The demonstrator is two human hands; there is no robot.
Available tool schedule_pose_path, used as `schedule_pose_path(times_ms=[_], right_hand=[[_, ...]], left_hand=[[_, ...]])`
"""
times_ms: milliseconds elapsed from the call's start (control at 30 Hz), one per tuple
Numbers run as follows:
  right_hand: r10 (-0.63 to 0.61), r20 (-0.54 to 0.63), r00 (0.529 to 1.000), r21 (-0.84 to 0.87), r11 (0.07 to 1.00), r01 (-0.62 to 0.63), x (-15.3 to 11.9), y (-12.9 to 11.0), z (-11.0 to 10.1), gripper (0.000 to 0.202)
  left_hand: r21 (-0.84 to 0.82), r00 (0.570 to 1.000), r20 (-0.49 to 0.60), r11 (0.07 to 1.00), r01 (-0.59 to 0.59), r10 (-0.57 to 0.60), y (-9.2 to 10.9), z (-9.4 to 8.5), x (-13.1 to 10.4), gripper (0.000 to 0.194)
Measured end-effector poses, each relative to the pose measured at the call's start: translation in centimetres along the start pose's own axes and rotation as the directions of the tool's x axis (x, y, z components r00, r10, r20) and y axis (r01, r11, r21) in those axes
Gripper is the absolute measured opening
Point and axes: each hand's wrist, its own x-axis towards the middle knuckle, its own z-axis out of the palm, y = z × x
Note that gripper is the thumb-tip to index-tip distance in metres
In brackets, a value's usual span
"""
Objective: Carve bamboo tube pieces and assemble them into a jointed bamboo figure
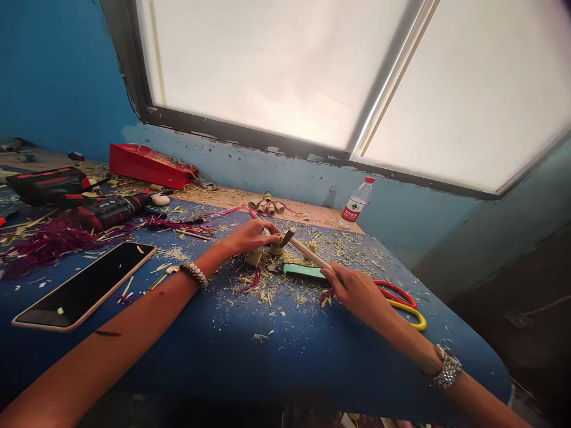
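Blue counter (232,362) beneath me, strewn with shavings (266,295). My left hand (255,236) pinches the top of a small bamboo piece (277,249), directly under my fingertips; my right hand (357,290) grips a hammer (312,254), its head just beside that piece. I judge this one partway along. Farther out, clustered bamboo tubes (267,205) look finished; what remains I can't tell.

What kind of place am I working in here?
Probably a small craft workshop: pale shavings litter the blue table, a power drill lies toward the left, and your right hand grips a small hammer.
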Motion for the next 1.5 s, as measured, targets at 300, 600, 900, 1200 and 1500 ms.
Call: schedule_pose_path(times_ms=[300, 600, 900, 1200, 1500], right_hand=[[0.025, -0.030, 0.999, 0.010, 1.000, -0.025, 0.2, -0.2, 0.3, 0.037], [0.038, -0.039, 0.999, 0.033, 0.999, -0.037, 0.1, -0.6, 0.2, 0.039], [0.042, 0.008, 0.999, -0.018, 0.999, -0.042, 0.2, -0.8, 0.6, 0.034], [0.078, 0.015, 0.997, -0.056, 0.995, -0.077, 0.2, -1.5, 0.1, 0.033], [0.335, -0.005, 0.942, -0.058, 0.940, -0.335, -1.7, 1.9, -4.2, 0.038]], left_hand=[[0.006, 0.998, -0.011, 0.999, 0.054, -0.054, 0.2, -0.3, -0.2, 0.032], [0.023, 0.996, -0.020, 0.996, 0.083, -0.083, 0.4, -0.5, -0.1, 0.032], [0.026, 0.997, -0.026, 0.997, 0.079, -0.078, -0.2, -0.5, 0.0, 0.032], [0.081, 0.996, -0.013, 0.993, 0.084, -0.083, 0.4, -0.8, -0.1, 0.034], [0.226, 0.987, -0.033, 0.961, 0.158, -0.155, 1.0, -0.8, -0.4, 0.033]])
